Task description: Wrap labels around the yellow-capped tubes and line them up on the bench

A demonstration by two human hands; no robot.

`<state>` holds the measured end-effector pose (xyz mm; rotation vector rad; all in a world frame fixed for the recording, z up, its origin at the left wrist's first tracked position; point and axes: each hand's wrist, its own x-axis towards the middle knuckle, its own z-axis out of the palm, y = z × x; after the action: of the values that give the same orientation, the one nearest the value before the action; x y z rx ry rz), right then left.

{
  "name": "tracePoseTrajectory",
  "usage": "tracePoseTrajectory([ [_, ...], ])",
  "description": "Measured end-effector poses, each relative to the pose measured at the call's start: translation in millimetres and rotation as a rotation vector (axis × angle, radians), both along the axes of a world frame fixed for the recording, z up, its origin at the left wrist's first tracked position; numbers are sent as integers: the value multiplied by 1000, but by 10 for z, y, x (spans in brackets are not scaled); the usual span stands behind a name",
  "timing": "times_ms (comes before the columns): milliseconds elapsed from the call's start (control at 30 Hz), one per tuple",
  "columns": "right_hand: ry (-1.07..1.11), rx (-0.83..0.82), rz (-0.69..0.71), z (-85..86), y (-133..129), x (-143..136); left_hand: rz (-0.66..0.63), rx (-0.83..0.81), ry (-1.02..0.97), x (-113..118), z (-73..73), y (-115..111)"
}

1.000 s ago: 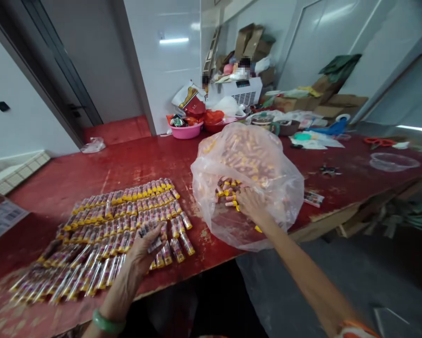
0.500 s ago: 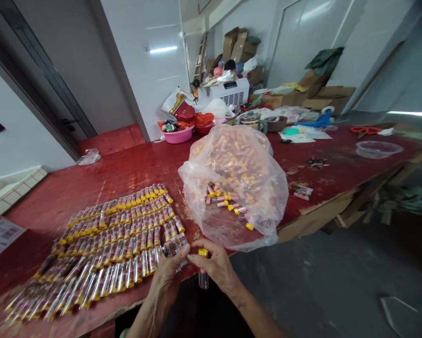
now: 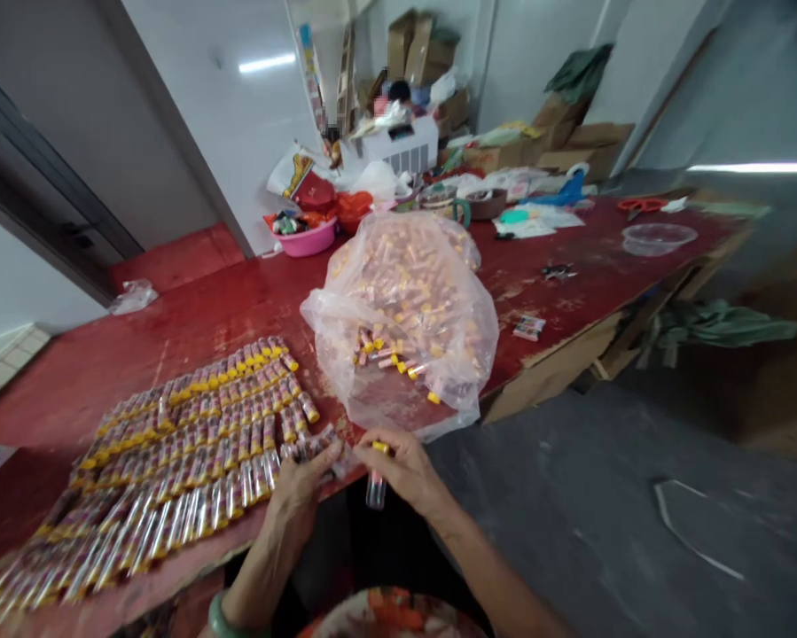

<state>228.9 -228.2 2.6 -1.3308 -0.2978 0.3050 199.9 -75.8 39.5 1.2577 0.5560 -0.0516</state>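
Note:
My left hand (image 3: 303, 483) is closed on a small sheet of printed stickers (image 3: 326, 436) at the table's front edge; blur hides its print. Close beside it, my right hand (image 3: 408, 470) holds a small see-through tube with a yellow cap (image 3: 375, 489), cap up, its lower end hanging down. The fingertips of both hands nearly meet at the sheet's right end. Left of my hands lie several rows of labelled tubes (image 3: 205, 434) with yellow ends. Beyond my hands, a big translucent plastic bag (image 3: 461, 354) full of such tubes lies with its mouth toward me.
On the red table (image 3: 231, 310) a pink basin (image 3: 305, 239) stands at the back. To the right are a small stack of printed cards (image 3: 529, 328), a metal hand tool (image 3: 558, 272), a plastic lid or dish (image 3: 659, 237) and red-handled scissors (image 3: 641, 206).
The view has swung right and down, so the table's things sit further left and higher. My right hand still holds the tube, now tilted slightly, and the sheet stays in my left hand.

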Motion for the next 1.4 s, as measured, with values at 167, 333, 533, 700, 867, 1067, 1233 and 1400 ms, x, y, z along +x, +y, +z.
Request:
tracePoseTrajectory([
  [167, -70, 193, -22, -85, -367, -83, 43, -109, -44, 35, 28, -126],
  [333, -180, 180, -136, -156, -408, -236, 90, -205, -2, 43, 19, -196],
  [533, -414, 36, -349, -83, -201, -308, 121, -298, -1, 33, -60, -158],
  [700, -649, -85, -480, -32, -42, -299, 104, -396, 38, -12, -88, -72],
  [867, -906, -201, -605, -82, 139, -342, 152, -394, -2, -87, -55, -10],
  [1067, -1083, -328, -641, -163, 279, -366, 183, -330, -77, -147, -118, 44],
  [1233, -990, -210, -612, -232, 419, -338, 187, -337, -135, -179, -143, 87],
  [1400, -911, -201, -470, -229, 461, -280, 154, -391, -116, -200, -165, 163],
])
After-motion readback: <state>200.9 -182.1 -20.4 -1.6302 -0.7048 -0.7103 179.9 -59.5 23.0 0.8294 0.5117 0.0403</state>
